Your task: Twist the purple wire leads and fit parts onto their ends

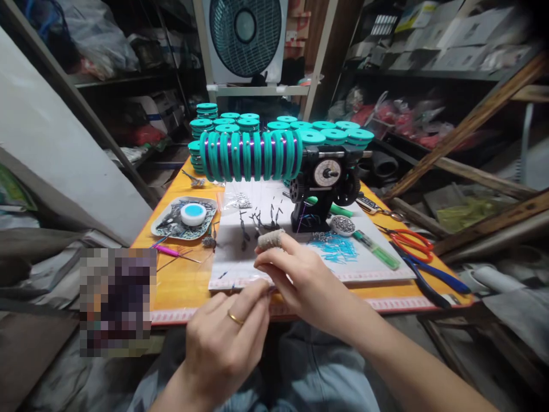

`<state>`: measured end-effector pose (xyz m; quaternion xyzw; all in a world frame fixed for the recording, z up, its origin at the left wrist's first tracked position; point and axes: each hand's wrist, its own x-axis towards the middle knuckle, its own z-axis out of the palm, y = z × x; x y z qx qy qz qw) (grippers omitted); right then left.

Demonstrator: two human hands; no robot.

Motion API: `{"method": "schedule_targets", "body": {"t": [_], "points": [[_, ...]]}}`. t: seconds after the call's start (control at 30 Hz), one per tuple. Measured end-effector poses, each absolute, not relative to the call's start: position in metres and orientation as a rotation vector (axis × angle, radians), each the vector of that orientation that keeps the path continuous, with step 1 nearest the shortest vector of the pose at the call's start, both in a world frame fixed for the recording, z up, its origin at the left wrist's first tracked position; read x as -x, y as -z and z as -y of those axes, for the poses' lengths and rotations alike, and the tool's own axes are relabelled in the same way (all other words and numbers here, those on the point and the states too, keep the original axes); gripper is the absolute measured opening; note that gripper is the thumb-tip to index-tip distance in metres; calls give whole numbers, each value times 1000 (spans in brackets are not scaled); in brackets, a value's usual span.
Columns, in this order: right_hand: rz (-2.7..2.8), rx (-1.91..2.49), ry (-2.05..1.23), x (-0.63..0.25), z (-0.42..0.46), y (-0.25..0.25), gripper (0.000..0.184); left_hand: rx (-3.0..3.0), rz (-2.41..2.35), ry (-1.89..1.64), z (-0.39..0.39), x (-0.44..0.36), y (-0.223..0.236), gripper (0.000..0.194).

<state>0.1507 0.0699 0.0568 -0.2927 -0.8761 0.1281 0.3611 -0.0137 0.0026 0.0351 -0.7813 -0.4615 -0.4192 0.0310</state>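
At the front edge of the white board [234, 266], my left hand [229, 329], with a gold ring, is closed in a pinch. My right hand [300, 272] is right beside it with bent fingers drawn together; a beige wrap [271, 239] covers one finger. Something small and dark shows between the hands, too thin to make out. Just beyond my fingers stand several dark wire-like pieces [274, 216] on the board. Past them, a black winding machine [315, 189] carries a row of teal spools [251, 154] wound with purple line.
Teal spools [334, 135] are stacked at the back. On the left lie a patterned tray [171, 214] and a magenta-handled tool [169, 250]. To the right are blue slivers [337, 249], a bowl of metal bits [343, 225], red-handled scissors [414, 243] and blue-handled pliers [437, 274].
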Motion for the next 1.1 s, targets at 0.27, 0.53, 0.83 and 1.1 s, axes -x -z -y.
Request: {"method": "schedule_targets", "body": {"t": [0.27,0.53,0.83,1.1], "points": [[1923,952,-408,-177,-28,-48,12,1838,2510,2927,7,-16,-29,19],[1856,1063,-879,-169,-11,-32,7,1648,2388,3330,10,-26,-20,19],[2234,501,-192,-182,-30,-46,24,2379,1861,1929,13,-9,-29,11],[2416,673,-557,-170,-57,-74,17,2233,1293,1235,7,-1,-35,16]]}}
